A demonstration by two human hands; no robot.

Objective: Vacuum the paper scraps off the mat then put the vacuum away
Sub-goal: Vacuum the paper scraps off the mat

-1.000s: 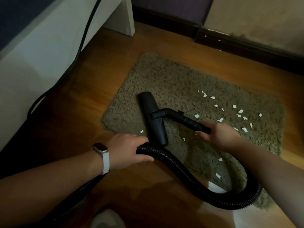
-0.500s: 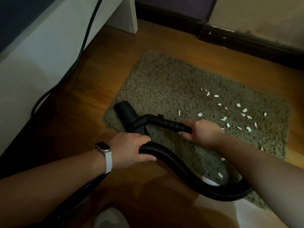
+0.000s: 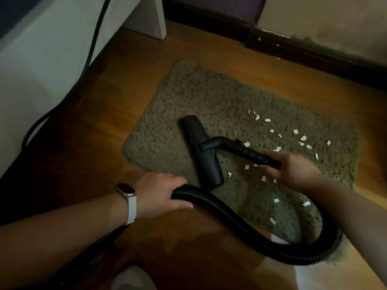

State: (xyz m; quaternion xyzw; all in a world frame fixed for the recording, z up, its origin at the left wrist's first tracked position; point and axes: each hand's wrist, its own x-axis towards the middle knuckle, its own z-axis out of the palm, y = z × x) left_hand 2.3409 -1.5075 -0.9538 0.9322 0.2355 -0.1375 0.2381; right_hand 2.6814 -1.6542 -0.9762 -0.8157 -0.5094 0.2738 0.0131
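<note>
A shaggy olive mat [image 3: 209, 97] lies on the wooden floor. Several white paper scraps [image 3: 295, 131] dot its right half and near edge. The black vacuum nozzle head [image 3: 202, 151] rests flat on the mat's middle, lengthwise away from me. My right hand [image 3: 291, 171] grips the black wand [image 3: 249, 151] just behind the nozzle. My left hand [image 3: 161, 193], with a white-strapped watch on the wrist, is closed around the ribbed black hose [image 3: 240, 227], which loops to the right over the mat's near corner. The vacuum body is out of sight.
A pale bed or cabinet side [image 3: 48, 53] rises at the left with a black cable [image 3: 92, 51] running down it to the floor. A dark skirting board [image 3: 314, 53] lines the far wall. A pale rounded object [image 3: 132, 279] sits at the bottom edge.
The nozzle head was pulled to the mat's near left edge half a second ago, and has now been pushed back right and away onto the mat's middle. My right hand moved right with it.
</note>
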